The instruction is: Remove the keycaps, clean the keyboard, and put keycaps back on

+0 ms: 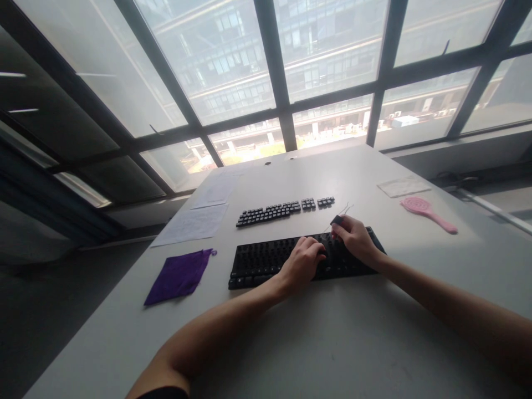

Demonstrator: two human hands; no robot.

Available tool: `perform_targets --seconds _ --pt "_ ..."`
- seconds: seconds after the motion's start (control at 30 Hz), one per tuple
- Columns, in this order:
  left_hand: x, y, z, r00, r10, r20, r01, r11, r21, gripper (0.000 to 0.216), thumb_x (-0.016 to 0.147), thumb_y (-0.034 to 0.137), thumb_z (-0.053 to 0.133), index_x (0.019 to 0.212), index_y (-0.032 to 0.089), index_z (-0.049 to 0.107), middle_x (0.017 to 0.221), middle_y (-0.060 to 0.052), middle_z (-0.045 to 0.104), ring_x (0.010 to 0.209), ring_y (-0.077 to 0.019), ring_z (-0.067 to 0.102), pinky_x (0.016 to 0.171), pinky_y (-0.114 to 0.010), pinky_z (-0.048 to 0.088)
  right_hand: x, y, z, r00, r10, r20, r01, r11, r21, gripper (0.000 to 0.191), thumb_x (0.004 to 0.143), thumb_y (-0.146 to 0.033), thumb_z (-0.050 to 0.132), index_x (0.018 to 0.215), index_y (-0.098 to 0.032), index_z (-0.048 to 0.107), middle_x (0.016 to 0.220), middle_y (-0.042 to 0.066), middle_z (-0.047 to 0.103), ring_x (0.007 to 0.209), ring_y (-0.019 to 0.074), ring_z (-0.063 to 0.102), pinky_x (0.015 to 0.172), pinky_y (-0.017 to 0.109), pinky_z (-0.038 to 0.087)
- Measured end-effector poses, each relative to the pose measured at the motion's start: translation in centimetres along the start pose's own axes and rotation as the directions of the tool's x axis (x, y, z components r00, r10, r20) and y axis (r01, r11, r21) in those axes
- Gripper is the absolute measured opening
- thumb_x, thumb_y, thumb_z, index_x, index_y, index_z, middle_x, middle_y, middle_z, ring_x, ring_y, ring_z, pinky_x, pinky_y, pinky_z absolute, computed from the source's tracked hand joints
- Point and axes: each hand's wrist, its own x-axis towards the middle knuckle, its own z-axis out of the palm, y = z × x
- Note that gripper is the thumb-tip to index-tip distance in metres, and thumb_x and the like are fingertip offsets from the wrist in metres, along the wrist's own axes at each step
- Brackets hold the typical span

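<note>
The right hand point(354, 235) – its grip closed on a dark-handled thin-wire tool point(337, 220) – is over the long black keyboard point(266, 256) on the white worktop point(291, 349), which the left hand point(302, 258) (grip impossible to tell) apparently steadies, small black keycaps point(272, 212) lying in rows behind, presumably to preserve order.

The long, rectangular black keyboard point(260, 256) lies flat just below the frame's centre, its right half partly hidden. Seated black keycaps point(245, 281) line its lower-left edge; the positions above them appear largely uncapped. The small wire tool with a dark handle point(337, 220) is held tilted above the keyboard, right of centre, thin wires pointing upper right. The loose black keycaps point(272, 212) stand in three groups of rows near mid-frame, beyond the keyboard and apart from it.
</note>
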Motion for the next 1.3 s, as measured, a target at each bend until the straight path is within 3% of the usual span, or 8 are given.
perform_targets --seconds 0.2,0.3,0.4,0.5,0.6,0.83,1.03,1.3 --pt "1.0 -0.5 -2.2 0.997 -0.031 -0.076 0.020 0.991 -0.135 0.009 0.090 0.021 0.066 0.098 0.019 0.070 0.094 -0.006 0.066 0.093 -0.0196 0.061 0.086 -0.033 0.051 0.0 -0.1 -0.1 1.000 0.016 -0.003 -0.016 1.000 -0.004 0.020 0.089 -0.035 0.061 0.076 -0.020 0.057 0.064 0.000 0.062 0.061 0.0174 0.057 0.061 0.032 0.044" --pt "3.1 -3.0 -4.5 0.991 -0.070 -0.113 0.060 0.995 -0.084 0.010 0.091 0.022 0.065 0.098 0.020 0.073 0.093 -0.005 0.067 0.089 -0.0177 0.063 0.083 -0.030 0.051 0.0 0.1 -0.1 1.000 0.022 0.008 -0.022 1.000 0.006 0.019 0.089 -0.035 0.061 0.078 -0.020 0.057 0.065 0.000 0.062 0.060 0.0172 0.057 0.061 0.031 0.043" --pt "5.6 -6.7 -5.8 0.986 -0.127 -0.105 0.135 0.988 0.078 0.011 0.089 0.023 0.067 0.095 0.019 0.075 0.092 -0.005 0.069 0.083 -0.0173 0.063 0.082 -0.030 0.050 0.0 0.2 -0.1 0.999 0.028 0.015 -0.029 0.999 0.025 0.020 0.089 -0.037 0.061 0.078 -0.020 0.056 0.065 0.000 0.061 0.060 0.0169 0.056 0.060 0.031 0.043" --pt "7.5 -9.8 -5.3 0.989 -0.148 -0.011 0.148 0.975 0.167 0.008 0.084 0.018 0.070 0.089 0.017 0.077 0.083 -0.004 0.069 0.076 -0.0165 0.063 0.080 -0.029 0.050 0.0 0.2 -0.1 1.000 0.029 0.008 -0.029 0.999 0.028 0.021 0.089 -0.038 0.061 0.078 -0.020 0.056 0.064 0.000 0.061 0.060 0.0169 0.055 0.060 0.031 0.042" --pt "8.2 -11.3 -4.0 0.991 -0.130 0.044 0.120 0.976 0.180 0.008 0.081 0.015 0.071 0.087 0.017 0.076 0.080 -0.003 0.069 0.074 -0.0164 0.063 0.077 -0.028 0.050 0.0 0.1 -0.1 1.000 0.027 0.016 -0.028 0.999 0.035 0.022 0.089 -0.039 0.061 0.079 -0.021 0.056 0.064 -0.001 0.061 0.059 0.0169 0.055 0.059 0.031 0.042" --pt "8.5 -12.4 -3.3 0.991 -0.108 0.082 0.088 0.973 0.214 0.015 0.081 0.009 0.064 0.086 0.018 0.075 0.088 -0.003 0.071 0.081 -0.0163 0.064 0.081 -0.027 0.050 0.0 -0.1 -0.3 0.999 0.030 0.018 -0.030 0.999 0.034 0.025 0.088 -0.043 0.061 0.078 -0.021 0.055 0.065 0.000 0.061 0.061 0.0179 0.057 0.060 0.032 0.044" --pt "9.0 -13.3 -3.7 0.993 -0.113 0.023 0.102 0.952 0.287 0.013 0.084 0.016 0.067 0.081 0.021 0.078 0.098 -0.006 0.069 0.097 -0.0222 0.058 0.091 -0.035 0.047 0.0 -0.2 -0.2 0.999 0.034 0.013 -0.034 0.998 0.045 0.025 0.087 -0.043 0.062 0.077 -0.021 0.055 0.065 0.000 0.060 0.060 0.0176 0.056 0.061 0.032 0.044" --pt "9.4 -13.6 -3.6 0.992 -0.129 -0.017 0.127 0.934 0.335 0.012 0.083 0.016 0.068 0.081 0.022 0.079 0.099 -0.007 0.066 0.100 -0.0238 0.054 0.090 -0.036 0.048 0.0 -0.1 -0.3 0.999 0.031 0.013 -0.031 0.999 0.038 0.024 0.088 -0.042 0.062 0.078 -0.021 0.055 0.064 0.000 0.060 0.060 0.0172 0.056 0.060 0.032 0.044"
